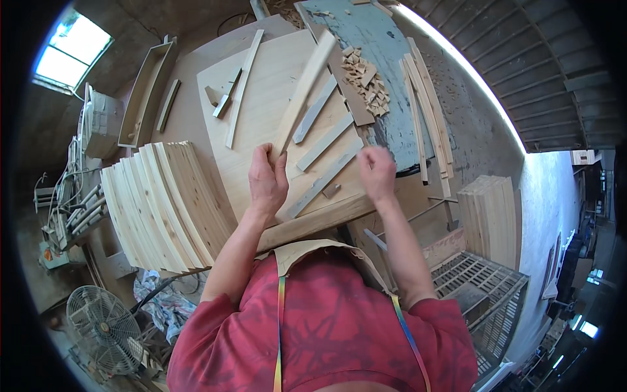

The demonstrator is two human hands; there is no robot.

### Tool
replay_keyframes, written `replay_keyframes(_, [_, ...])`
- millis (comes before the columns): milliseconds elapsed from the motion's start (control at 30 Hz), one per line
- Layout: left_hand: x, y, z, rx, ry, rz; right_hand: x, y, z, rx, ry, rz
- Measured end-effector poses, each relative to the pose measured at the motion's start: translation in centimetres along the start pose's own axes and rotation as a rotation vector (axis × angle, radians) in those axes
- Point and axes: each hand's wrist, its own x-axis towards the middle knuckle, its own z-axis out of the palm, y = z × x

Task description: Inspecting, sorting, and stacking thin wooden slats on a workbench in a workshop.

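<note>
My left hand (268, 179) grips the near end of a long, pale wooden strip (306, 90), which slants up and away over a plywood panel (279, 63). My right hand (378, 171), slightly blurred, has its fingers curled near the panel's right edge; whether anything small is inside cannot be seen. Between the hands, three greyish strips with angled ends lie spread on the panel: the far strip (316, 109), the middle strip (325, 142) and the near strip (325, 179). A small wood block (332, 191) is beside the near one.
A thin strip (245, 88) and a small wood-and-metal tool (226, 95) lie further left. Stacked boards (161, 206) stand at left. Offcuts (367, 83) and long strips (426, 108) are right. A slatted crate (490, 289) and fan (104, 326) are lower down.
</note>
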Motion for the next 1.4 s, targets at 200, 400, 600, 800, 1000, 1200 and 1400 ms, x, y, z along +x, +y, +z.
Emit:
replay_keyframes(200, [-3.2,4.1,2.1,-0.327,0.026,-0.117,0.9,-6.3,-0.7,0.612,-0.284,0.305])
replay_keyframes(400, [-5.0,8.8,3.6,-0.381,0.014,0.179,2.6,-10.6,-3.5,0.803,-0.344,0.2])
replay_keyframes(600, [-3.2,7.0,-3.5,0.148,0.201,0.487,6.9,-7.2,-9.6,0.28,-1.068,-0.006])
replay_keyframes(800, [-10.1,1.3,1.7,0.153,-0.382,0.092,7.2,-5.0,-8.3,-0.031,-1.494,0.043])
replay_keyframes(1000, [-11.9,-1.2,4.1,-0.136,-0.344,-0.317,11.3,3.3,-11.2,-0.625,-0.929,0.058])
replay_keyframes(1200, [-13.1,-3.4,5.1,0.009,-0.216,-0.066,11.6,11.7,-7.3,0.282,-0.764,0.451])
replay_keyframes(1400, [-13.5,-4.2,3.6,0.067,-0.18,-0.074,10.0,13.4,-4.0,0.144,-0.618,0.298])
